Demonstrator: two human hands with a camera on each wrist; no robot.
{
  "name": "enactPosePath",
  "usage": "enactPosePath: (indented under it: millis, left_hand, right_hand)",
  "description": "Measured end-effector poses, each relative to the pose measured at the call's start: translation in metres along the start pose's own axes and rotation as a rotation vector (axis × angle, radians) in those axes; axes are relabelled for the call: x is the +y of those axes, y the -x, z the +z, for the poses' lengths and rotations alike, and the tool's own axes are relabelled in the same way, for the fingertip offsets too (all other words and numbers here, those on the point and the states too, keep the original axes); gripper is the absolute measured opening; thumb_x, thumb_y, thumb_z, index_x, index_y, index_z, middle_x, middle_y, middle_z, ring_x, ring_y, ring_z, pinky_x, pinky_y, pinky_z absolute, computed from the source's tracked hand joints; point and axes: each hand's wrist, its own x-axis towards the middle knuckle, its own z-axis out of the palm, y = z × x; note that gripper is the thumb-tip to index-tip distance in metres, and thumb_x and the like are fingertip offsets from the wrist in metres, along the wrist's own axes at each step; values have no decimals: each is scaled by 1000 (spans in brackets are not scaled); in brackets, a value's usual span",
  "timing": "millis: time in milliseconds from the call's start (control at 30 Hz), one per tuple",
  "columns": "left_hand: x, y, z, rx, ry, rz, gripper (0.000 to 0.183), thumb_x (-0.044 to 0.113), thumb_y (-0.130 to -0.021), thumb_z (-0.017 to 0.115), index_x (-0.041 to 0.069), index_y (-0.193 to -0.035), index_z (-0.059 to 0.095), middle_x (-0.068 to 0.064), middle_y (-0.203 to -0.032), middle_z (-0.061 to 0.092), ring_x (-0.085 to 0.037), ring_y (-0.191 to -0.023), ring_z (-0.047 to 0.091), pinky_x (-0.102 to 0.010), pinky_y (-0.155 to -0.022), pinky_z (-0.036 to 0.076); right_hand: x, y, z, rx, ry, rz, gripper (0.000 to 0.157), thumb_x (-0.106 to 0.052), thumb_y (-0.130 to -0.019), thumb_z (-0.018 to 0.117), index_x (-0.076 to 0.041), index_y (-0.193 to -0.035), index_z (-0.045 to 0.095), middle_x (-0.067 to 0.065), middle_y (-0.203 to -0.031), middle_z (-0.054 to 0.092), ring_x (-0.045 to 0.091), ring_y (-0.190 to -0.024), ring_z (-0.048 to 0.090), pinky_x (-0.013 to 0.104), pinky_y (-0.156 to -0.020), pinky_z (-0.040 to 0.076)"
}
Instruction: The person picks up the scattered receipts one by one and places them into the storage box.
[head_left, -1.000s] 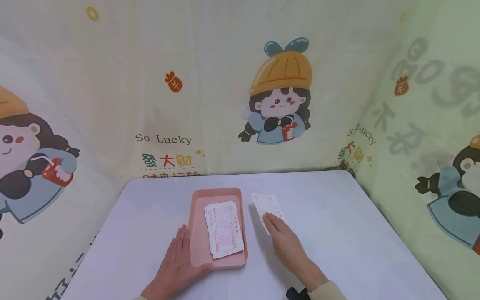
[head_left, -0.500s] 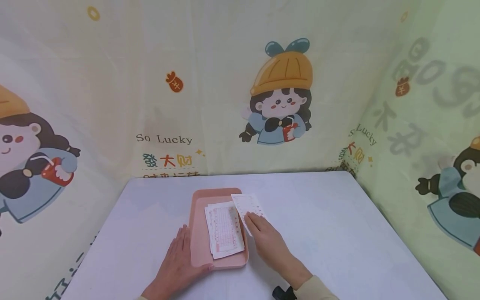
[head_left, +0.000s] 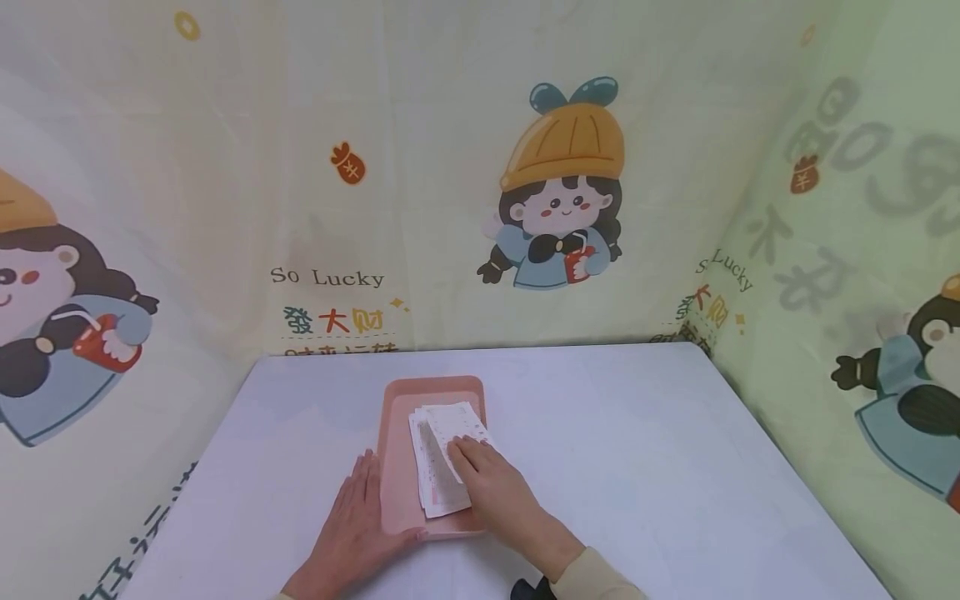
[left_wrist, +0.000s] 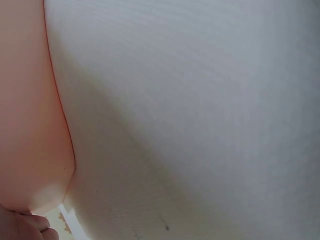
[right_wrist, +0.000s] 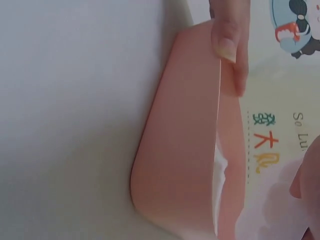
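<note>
A shallow pink tray stands on the white table, with a stack of white paper slips printed in red inside it. My right hand pinches one more printed slip between thumb and fingers, low over the stack and overlapping it. My left hand lies along the tray's left side with straight fingers, its thumb at the near rim. In the right wrist view, the left thumb touches the tray's corner, and a white paper edge shows inside the wall. The right hand's fingertips are partly hidden by the slip.
The white table extends to both sides of the tray. Behind it hangs a cream cloth backdrop with cartoon prints, and a similar cloth stands at the right. A black object sits by the right sleeve.
My right hand has carried the slip leftward from beside the tray to over the stack. My left hand and the tray have stayed in place.
</note>
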Motion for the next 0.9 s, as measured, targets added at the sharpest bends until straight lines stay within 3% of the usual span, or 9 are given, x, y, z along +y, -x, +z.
enactPosePath:
  millis: [267, 500, 733, 900]
  left_hand:
    - [-1, 2, 2, 2, -13, 1, 128, 81, -71, 64, -8, -152, 22, -28, -159, 27, -42, -146, 30, -60, -113, 34]
    - [2, 1, 2, -4, -12, -11, 129, 82, -70, 63, -8, -153, 22, -27, -159, 26, -42, -147, 29, -60, -114, 33]
    - [3, 1, 2, -3, -3, -11, 129, 82, -70, 63, -8, -153, 22, -27, -159, 26, -42, -146, 29, -60, -114, 33]
    - [1, 2, 2, 21, -16, 1, 129, 82, -70, 64, -8, -152, 24, -27, -159, 27, -42, -146, 31, -59, -113, 35]
  right_hand:
    - [-17, -10, 5, -77, 16, 41, 59, -7, -84, 76, -3, -139, 54, 14, -136, 61, 25, -128, 58, 36, -109, 47]
    - [-27, -14, 8, -157, 8, 97, 74, -42, -78, 81, -4, -136, 56, 14, -131, 63, 25, -123, 61, 35, -106, 49]
    - [-22, -10, 10, -217, -10, 104, 43, -23, -93, 64, -8, -133, 60, 14, -131, 64, 25, -124, 61, 35, -107, 48]
    - [-18, -8, 11, -285, -95, 116, 47, -40, -98, 57, -11, -135, 59, 14, -137, 60, 27, -129, 57, 38, -112, 44]
